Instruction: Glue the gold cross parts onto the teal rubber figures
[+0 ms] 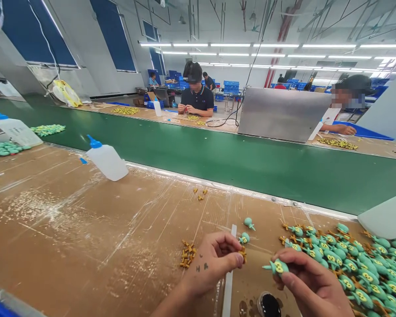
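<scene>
My left hand (218,259) pinches a small orange-brown piece (243,254) between thumb and index finger. Across from it, my right hand (305,281) holds a green figure (277,267) with yellow eyes, its thin pointed end toward the left hand. The two pieces are apart. Just left of my left hand lies a small heap of orange-brown pieces (187,254). Two green parts (249,223) rest beyond the hands. Below and between the hands stands a small round container of dark liquid (269,304). A large pile of green figures with orange-brown pieces (363,264) spreads at the right.
A white bottle with blue cap (108,159) stands at the work table's far edge, near a green conveyor belt (185,145). Another white bottle (18,130) and green parts (3,149) are at left. Beyond the belt, people (198,97) sit working. A whitish container (387,218) lies at right.
</scene>
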`<state>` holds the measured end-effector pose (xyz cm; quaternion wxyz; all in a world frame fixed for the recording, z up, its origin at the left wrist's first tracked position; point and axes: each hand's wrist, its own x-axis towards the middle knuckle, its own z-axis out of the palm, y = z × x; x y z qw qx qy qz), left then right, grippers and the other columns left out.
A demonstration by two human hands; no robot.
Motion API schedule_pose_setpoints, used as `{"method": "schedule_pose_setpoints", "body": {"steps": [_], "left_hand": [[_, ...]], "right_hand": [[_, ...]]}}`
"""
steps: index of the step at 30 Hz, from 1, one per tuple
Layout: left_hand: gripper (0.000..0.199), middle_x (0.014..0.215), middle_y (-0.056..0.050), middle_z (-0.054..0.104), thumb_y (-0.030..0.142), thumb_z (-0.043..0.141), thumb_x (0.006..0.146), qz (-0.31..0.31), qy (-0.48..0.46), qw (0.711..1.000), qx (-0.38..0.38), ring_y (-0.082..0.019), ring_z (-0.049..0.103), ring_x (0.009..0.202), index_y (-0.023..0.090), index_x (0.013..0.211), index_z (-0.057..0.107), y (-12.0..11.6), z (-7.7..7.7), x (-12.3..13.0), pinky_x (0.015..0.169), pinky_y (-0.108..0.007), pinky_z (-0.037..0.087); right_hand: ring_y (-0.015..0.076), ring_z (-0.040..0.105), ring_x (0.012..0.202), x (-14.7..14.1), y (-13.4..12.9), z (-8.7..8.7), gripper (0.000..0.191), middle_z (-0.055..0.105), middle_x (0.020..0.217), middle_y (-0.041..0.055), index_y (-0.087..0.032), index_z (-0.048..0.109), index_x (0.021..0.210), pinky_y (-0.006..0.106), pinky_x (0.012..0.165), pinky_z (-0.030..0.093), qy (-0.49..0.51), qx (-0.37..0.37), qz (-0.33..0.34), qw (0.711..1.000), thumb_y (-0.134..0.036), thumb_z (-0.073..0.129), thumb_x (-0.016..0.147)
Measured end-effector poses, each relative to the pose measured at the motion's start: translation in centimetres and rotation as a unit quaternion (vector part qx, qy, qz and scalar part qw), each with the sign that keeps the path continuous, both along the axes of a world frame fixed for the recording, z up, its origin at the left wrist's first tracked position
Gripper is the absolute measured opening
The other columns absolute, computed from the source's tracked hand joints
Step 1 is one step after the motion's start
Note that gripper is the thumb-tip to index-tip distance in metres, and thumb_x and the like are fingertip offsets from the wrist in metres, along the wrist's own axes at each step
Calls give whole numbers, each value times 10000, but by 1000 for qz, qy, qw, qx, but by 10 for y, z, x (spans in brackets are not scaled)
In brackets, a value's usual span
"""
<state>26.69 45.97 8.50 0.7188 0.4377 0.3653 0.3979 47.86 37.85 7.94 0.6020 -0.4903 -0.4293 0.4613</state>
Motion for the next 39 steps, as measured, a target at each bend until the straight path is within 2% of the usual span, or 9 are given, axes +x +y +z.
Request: {"method": "schedule_pose_setpoints", "body": {"steps": [4,9,12,16,20,27,32,36,39], "left_hand": [[239,602,-9,693,271,869,591,-20,7,1000,-7,-102,608,546,147,705,700,-4,-6,2,537,-189,435],[314,614,-3,689,351,914,608,-24,-16,1000,-3,-95,601,534,149,722,704,-5,-23,1,500,-178,405],[348,611,2,680,379,927,612,-39,-8,999,-8,-82,581,523,144,732,700,-6,-21,2,507,-174,413],[357,608,-6,695,384,927,609,-43,-3,999,-14,-85,584,515,150,726,683,-8,-12,3,499,-176,425],[375,588,-7,697,401,940,609,-31,-8,999,-16,-89,592,510,154,713,678,-9,-10,3,501,-181,447],[422,566,-10,688,475,959,635,-28,-75,997,-9,-90,581,486,148,720,707,-8,-22,4,478,-178,451],[440,586,-15,692,485,953,626,-18,-28,999,-3,-104,599,534,147,736,693,-12,-11,5,554,-205,488],[404,580,-4,667,450,927,629,-2,-1,1000,-3,-114,582,545,150,737,679,-14,-9,5,579,-221,481],[325,602,2,652,411,868,673,-1,40,999,14,-128,577,577,153,755,688,-14,-10,6,601,-234,476]], "right_hand": [[113,670,622,-27,6,9,340,741,797,4,-277,828,831,162,611,584,105,-40,-55,992,-492,986,620],[95,651,617,-38,9,16,369,715,795,-9,-271,830,805,147,609,567,101,-52,-66,991,-505,1002,577],[90,647,607,-37,9,13,355,709,774,-15,-284,833,805,138,605,563,92,-58,-54,993,-514,995,589],[122,698,654,-25,12,2,235,751,821,4,-322,838,853,144,628,592,9,-13,-10,1000,-496,926,722],[164,764,801,-11,17,-7,106,798,908,20,-362,825,958,134,682,612,-126,75,46,988,-326,833,858],[159,767,810,-7,18,-7,142,790,922,17,-344,806,982,128,693,613,-153,105,52,981,-257,812,870],[167,756,794,-13,15,-11,94,782,897,31,-321,824,940,147,691,614,-117,70,38,990,-324,840,847],[159,701,756,-29,12,-8,253,747,848,33,-277,829,833,157,671,591,-24,13,-32,999,-504,902,746],[158,688,743,-38,13,-7,300,743,832,31,-271,825,814,172,668,583,8,-2,-45,999,-532,924,703]]}}
